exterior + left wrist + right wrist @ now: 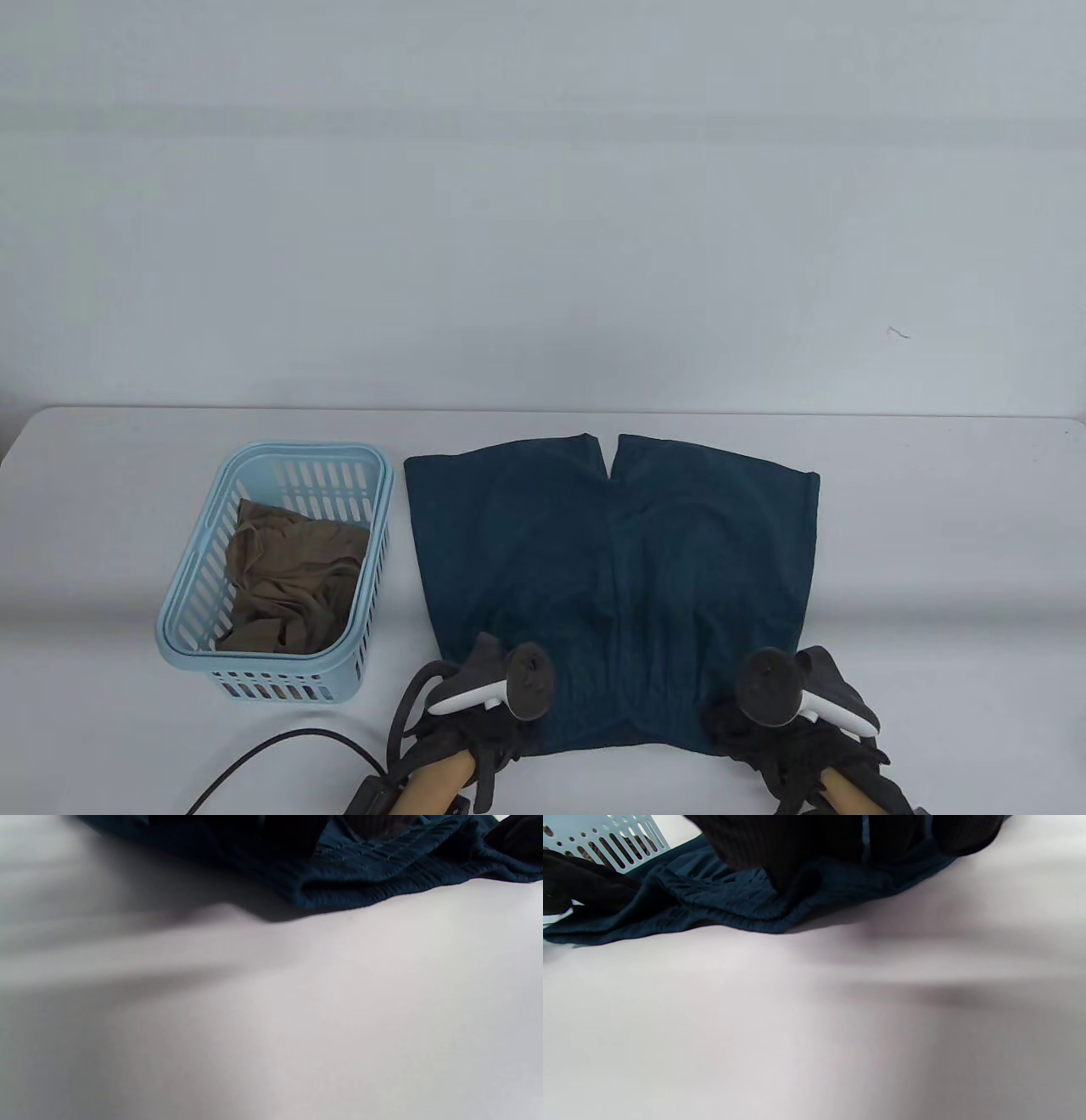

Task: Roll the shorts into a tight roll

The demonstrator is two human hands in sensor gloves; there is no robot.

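Recording lab setup: plain white table (127, 509), bare wall (tracker cable (254, 755) trailing).

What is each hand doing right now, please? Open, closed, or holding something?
Left hand: on the waistband corner of the teal shorts; whether its grip is closed cannot be told.
Right hand: on the other waistband corner; grip cannot be told either.
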